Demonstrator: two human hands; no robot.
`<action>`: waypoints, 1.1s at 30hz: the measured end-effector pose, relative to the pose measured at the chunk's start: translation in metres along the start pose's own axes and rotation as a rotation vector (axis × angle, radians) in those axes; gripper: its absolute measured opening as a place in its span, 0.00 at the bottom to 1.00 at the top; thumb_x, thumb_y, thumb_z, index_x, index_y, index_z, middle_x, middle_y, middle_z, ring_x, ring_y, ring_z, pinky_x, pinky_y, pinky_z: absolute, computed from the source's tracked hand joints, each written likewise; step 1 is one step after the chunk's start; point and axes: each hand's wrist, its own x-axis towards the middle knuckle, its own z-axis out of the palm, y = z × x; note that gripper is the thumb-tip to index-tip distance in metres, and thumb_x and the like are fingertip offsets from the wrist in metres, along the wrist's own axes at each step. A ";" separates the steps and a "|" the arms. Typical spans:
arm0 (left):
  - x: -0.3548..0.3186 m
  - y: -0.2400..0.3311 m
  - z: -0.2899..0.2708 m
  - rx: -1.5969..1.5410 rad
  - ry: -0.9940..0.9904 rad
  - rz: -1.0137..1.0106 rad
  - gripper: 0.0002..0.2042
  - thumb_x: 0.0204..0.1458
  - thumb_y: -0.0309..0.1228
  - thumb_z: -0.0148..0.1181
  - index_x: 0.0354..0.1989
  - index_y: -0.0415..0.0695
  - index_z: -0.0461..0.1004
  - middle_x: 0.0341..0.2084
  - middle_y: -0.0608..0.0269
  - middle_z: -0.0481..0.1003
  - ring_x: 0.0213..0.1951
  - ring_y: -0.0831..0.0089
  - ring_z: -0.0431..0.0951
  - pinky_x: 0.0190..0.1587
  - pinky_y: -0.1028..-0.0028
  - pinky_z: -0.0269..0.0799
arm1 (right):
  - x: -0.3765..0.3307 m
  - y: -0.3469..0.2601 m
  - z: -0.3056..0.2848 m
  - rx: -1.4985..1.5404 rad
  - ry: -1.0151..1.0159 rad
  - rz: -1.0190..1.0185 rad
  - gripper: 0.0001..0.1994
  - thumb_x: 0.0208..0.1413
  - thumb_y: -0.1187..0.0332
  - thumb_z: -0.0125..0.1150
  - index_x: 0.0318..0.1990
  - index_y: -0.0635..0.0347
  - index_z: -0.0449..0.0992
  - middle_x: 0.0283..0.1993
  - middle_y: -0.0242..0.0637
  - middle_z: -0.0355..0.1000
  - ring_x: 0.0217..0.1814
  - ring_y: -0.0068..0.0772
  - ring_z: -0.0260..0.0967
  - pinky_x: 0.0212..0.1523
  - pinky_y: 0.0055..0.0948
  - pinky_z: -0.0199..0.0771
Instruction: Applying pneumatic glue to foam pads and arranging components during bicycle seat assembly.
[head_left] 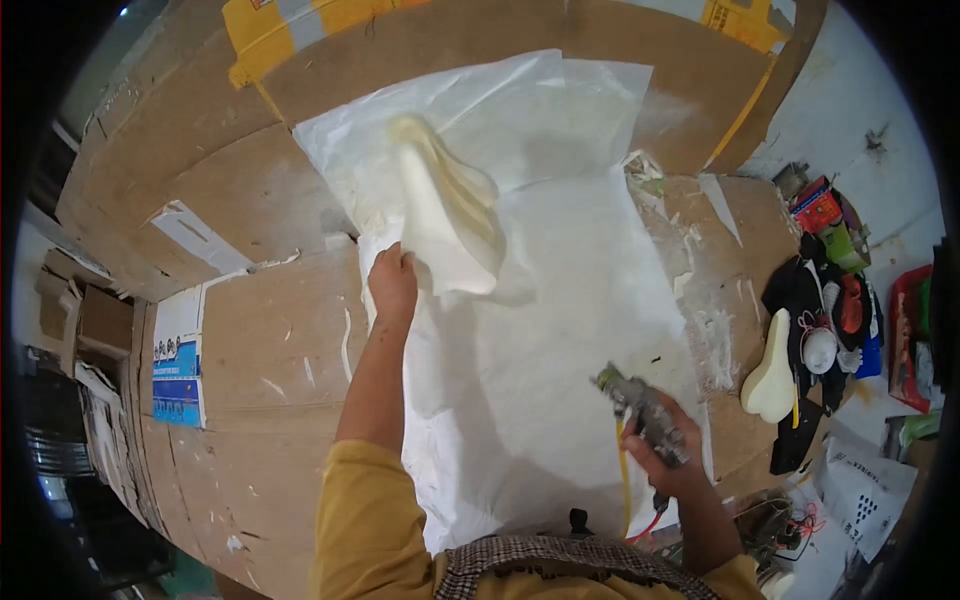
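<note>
My left hand (393,283) grips the near edge of a cream, saddle-shaped foam piece (447,210) and holds it tilted above a large white sheet (560,340) spread over a cardboard-covered table (270,340). My right hand (668,455) is closed around a grey metal spray gun (640,408), low at the right over the sheet's near corner. The gun's nozzle points up and left toward the foam piece. A yellow hose (624,480) hangs down from the gun.
A second cream foam piece (772,380) lies at the table's right edge beside dark cloth and a white mask-like object (819,349). Red and green boxes (828,215) sit farther right. Flattened cardboard stands at the back, and printed paper (178,375) lies at the left.
</note>
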 end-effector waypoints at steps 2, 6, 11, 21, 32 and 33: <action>-0.019 -0.001 -0.024 -0.129 0.010 -0.004 0.09 0.48 0.28 0.56 0.36 0.37 0.74 0.28 0.46 0.73 0.31 0.51 0.73 0.33 0.62 0.69 | 0.009 -0.015 -0.002 0.052 0.093 -0.064 0.26 0.46 0.76 0.60 0.55 0.68 0.61 0.32 0.32 0.71 0.34 0.20 0.68 0.38 0.22 0.70; -0.055 -0.040 -0.053 -0.242 -0.012 -0.115 0.09 0.47 0.26 0.56 0.36 0.36 0.75 0.25 0.50 0.74 0.28 0.61 0.74 0.32 0.68 0.68 | 0.021 -0.048 -0.005 0.082 -0.004 -0.319 0.30 0.45 0.77 0.60 0.57 0.67 0.57 0.35 0.37 0.70 0.37 0.25 0.69 0.40 0.26 0.70; -0.090 -0.132 -0.059 -0.530 0.046 -0.408 0.11 0.46 0.24 0.59 0.39 0.34 0.74 0.25 0.63 0.74 0.29 0.80 0.68 0.33 0.77 0.66 | 0.014 -0.043 0.009 0.097 -0.155 -0.159 0.29 0.45 0.77 0.61 0.57 0.64 0.59 0.35 0.35 0.70 0.36 0.22 0.68 0.39 0.24 0.70; -0.078 -0.139 -0.030 -0.662 0.032 -0.598 0.12 0.48 0.25 0.58 0.41 0.34 0.74 0.28 0.66 0.75 0.31 0.80 0.69 0.34 0.79 0.65 | 0.018 -0.023 0.040 -0.041 -0.242 0.009 0.29 0.44 0.79 0.61 0.57 0.64 0.60 0.34 0.32 0.71 0.37 0.20 0.68 0.39 0.23 0.69; -0.058 -0.147 -0.029 -0.405 -0.035 -0.406 0.10 0.46 0.25 0.59 0.37 0.36 0.76 0.25 0.65 0.76 0.26 0.82 0.71 0.31 0.78 0.67 | 0.025 -0.083 0.036 0.047 -0.059 -0.343 0.30 0.44 0.80 0.60 0.57 0.70 0.56 0.32 0.39 0.70 0.34 0.25 0.69 0.35 0.22 0.70; -0.058 -0.147 -0.028 -0.408 -0.034 -0.407 0.10 0.46 0.25 0.59 0.37 0.36 0.76 0.25 0.65 0.76 0.26 0.82 0.71 0.31 0.78 0.67 | 0.027 -0.078 0.039 0.095 -0.069 -0.344 0.29 0.44 0.80 0.59 0.57 0.69 0.57 0.32 0.37 0.70 0.34 0.23 0.69 0.35 0.21 0.70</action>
